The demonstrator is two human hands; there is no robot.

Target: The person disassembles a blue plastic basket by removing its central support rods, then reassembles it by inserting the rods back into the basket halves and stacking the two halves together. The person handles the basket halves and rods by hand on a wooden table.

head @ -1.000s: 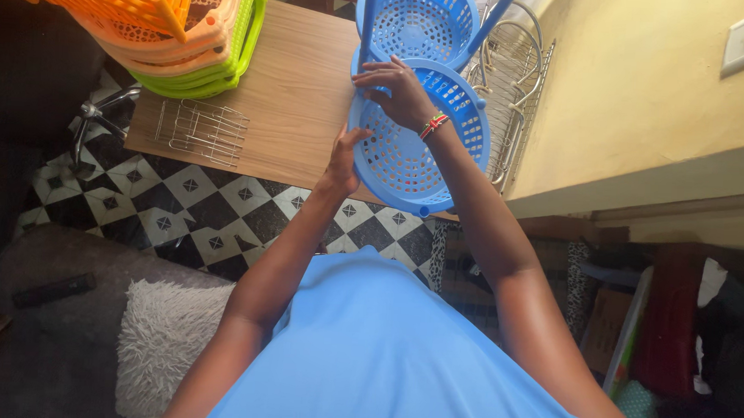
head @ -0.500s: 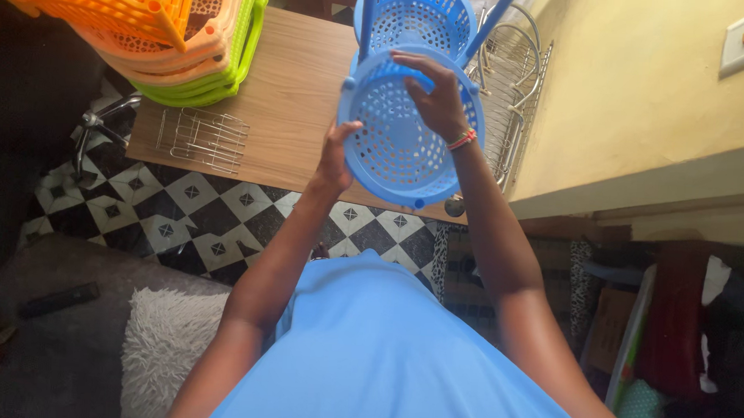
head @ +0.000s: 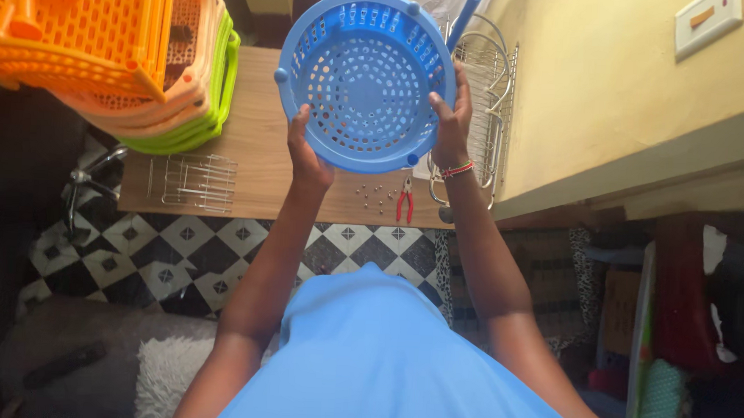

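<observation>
I hold a round blue perforated plastic basket up above the wooden table, its open inside facing me. My left hand grips its lower left rim. My right hand, with a red bracelet at the wrist, grips its right rim. Blue poles of the same rack stick up behind the basket, mostly hidden by it. On the table below lie red-handled pliers and several small screws.
A stack of orange, peach and green plastic baskets stands at the table's left. A small wire rack lies flat on the table; a larger wire rack leans by the yellow wall. Checkered floor below.
Both hands have lifted the blue basket up off the table and tilted it toward me. The pliers and screws under it are now uncovered. My right hand shifted from the top rim to the right rim.
</observation>
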